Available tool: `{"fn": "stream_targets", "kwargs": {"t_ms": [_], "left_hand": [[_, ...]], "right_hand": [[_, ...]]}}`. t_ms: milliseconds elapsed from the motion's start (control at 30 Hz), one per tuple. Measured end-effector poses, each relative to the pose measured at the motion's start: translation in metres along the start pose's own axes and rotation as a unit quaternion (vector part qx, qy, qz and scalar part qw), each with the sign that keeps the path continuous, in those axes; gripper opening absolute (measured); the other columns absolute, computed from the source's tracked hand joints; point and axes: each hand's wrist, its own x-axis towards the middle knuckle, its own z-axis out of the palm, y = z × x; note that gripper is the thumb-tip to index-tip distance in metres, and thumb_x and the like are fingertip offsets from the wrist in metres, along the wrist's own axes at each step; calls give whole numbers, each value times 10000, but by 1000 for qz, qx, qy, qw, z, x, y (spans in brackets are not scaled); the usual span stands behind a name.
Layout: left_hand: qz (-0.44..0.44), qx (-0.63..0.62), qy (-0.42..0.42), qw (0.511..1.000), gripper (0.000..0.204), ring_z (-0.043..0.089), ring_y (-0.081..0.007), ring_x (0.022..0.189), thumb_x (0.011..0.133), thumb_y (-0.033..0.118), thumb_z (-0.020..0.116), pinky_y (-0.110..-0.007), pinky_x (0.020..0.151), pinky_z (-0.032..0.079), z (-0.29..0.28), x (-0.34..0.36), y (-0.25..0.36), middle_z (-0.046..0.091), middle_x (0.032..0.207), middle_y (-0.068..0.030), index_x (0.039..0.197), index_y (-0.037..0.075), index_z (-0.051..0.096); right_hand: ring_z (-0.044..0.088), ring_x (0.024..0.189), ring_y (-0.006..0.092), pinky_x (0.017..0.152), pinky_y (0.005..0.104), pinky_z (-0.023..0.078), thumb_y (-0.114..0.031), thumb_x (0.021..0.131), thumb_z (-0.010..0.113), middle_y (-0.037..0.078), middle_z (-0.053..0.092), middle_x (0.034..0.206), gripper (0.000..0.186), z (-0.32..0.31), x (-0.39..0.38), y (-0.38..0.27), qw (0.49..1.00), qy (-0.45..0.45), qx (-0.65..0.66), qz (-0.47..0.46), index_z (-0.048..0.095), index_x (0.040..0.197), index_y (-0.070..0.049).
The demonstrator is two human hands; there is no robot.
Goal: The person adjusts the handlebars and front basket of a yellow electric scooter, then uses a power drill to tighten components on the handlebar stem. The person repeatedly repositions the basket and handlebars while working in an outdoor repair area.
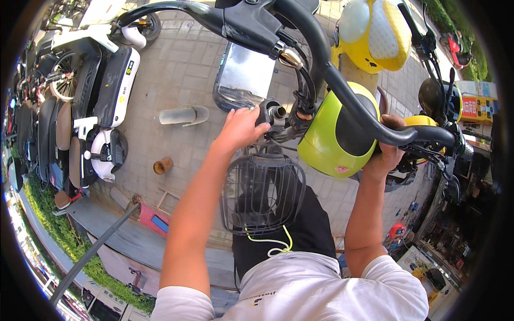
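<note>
My right hand [388, 152] is wrapped round a thick, black, curved handlebar [357, 101], with fingers over its top and the palm beneath. A lime-green rounded shell with a black panel [331, 136] sits just left of that hand, below the bar. My left hand [241, 127] grips the side of a short black stem [274, 119] whose tube end is open at the top. Its fingertips are partly hidden. Black cables [304, 88] run down from the bar beside the stem. A dark wire basket [262, 200] lies between my forearms, in front of my black shorts.
Parked scooters [110, 88] line the left side. A clear curved plastic piece [183, 115] and a brown can [163, 165] are on the paving. A yellow-and-white scooter front [375, 35] stands far right. A cluttered shop opening [455, 224] is at right.
</note>
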Motion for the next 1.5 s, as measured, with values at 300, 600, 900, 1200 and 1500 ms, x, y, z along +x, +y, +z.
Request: {"fn": "stream_targets", "kwargs": {"t_ms": [300,600,900,1200,1500], "left_hand": [[-234,-185,234,925,845,416,-355,1343,803,405,753,-451,1125,317,86,-144,-36,508,1374,-259,1447,-8,393],[-171,-363,224,888,867,561,-263,1221,781,384,809,-366,1026,437,107,-156,-23,565,1334,-197,1430,-27,408],[-179,-289,312,887,650,577,-294,1178,800,353,783,-386,1009,444,100,-136,-27,608,1243,-193,1281,-23,558],[-22,-121,361,925,351,570,-409,1097,879,216,604,-476,977,429,13,4,-4,638,1148,-225,1123,-36,606],[-106,-13,244,964,273,633,-377,1003,914,203,523,-520,948,412,34,12,-28,683,1007,-224,1085,6,603]], "right_hand": [[568,855,175,820,302,452,-172,720,713,77,589,901,331,21,29,4,993,-38,109,-8,581,969,1],[659,905,258,860,358,524,-217,858,532,149,648,975,316,9,49,53,975,-41,216,11,590,1020,48],[675,949,257,821,397,554,-269,919,480,116,671,1021,237,-20,46,59,928,-63,341,140,604,1016,-92],[650,994,305,877,467,516,-228,901,491,122,643,1093,246,-28,6,49,877,-51,469,88,571,1088,-89],[669,968,313,882,515,526,-329,905,469,145,683,1054,395,-49,-7,74,925,-81,360,94,652,1118,-49]]}}
